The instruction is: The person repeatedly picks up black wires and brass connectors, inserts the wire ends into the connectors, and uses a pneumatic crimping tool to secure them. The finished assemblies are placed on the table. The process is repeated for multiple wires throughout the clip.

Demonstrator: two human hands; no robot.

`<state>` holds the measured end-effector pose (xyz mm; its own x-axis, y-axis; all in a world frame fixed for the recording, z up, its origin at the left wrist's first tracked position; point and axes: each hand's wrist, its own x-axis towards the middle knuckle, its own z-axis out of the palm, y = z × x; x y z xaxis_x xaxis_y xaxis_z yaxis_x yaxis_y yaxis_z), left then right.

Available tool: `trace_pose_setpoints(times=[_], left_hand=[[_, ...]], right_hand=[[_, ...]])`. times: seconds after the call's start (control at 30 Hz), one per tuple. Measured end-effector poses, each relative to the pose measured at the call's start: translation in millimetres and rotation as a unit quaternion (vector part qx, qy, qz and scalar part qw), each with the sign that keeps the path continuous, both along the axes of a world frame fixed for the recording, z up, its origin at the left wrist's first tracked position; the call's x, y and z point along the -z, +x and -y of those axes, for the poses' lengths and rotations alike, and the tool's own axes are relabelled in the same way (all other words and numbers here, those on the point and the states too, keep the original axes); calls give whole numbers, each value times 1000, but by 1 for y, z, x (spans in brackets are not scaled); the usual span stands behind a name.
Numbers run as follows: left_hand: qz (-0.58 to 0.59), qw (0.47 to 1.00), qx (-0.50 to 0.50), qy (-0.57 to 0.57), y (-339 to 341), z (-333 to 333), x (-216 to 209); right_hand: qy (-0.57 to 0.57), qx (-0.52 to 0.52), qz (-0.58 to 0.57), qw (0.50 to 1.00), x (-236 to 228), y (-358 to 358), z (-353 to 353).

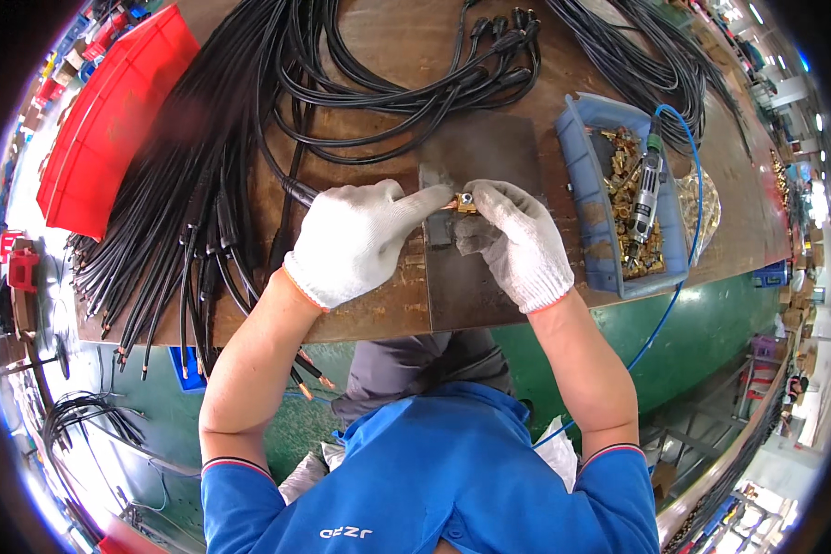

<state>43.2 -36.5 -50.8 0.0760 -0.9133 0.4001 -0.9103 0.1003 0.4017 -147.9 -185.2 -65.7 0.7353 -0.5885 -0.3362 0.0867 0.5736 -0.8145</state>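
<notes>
My left hand point(355, 240), in a white knit glove, is closed around the end of a black cable point(295, 188). The cable runs in from the bundle on the left, and its index finger reaches forward along it. In my gloved right hand point(517, 235), thumb and fingers pinch a small brass terminal point(467, 202) with a dark round hole. The terminal meets the cable's tip between both hands, over a dark metal plate point(480, 295) on the table. Whether the wire sits inside the terminal is hidden by the fingers.
A blue bin point(603, 254) of brass terminals stands right, with an air screwdriver point(647, 198) lying on top and a blue hose point(699, 198) trailing off it. A large black cable bundle point(189, 138) covers the left, beside a red crate point(111, 120). Looped cables point(388, 97) lie at the back.
</notes>
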Motion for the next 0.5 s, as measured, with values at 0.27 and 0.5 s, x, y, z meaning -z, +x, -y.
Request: trace_pose_setpoints(times=[0.27,0.5], left_hand=[[16,1000,-12,12,2,2,8],[11,999,-29,13,4,2,15]], right_hand=[[-164,-42,-80,982,-5,6,-3],[-372,-50,-153,914,4,14,1]])
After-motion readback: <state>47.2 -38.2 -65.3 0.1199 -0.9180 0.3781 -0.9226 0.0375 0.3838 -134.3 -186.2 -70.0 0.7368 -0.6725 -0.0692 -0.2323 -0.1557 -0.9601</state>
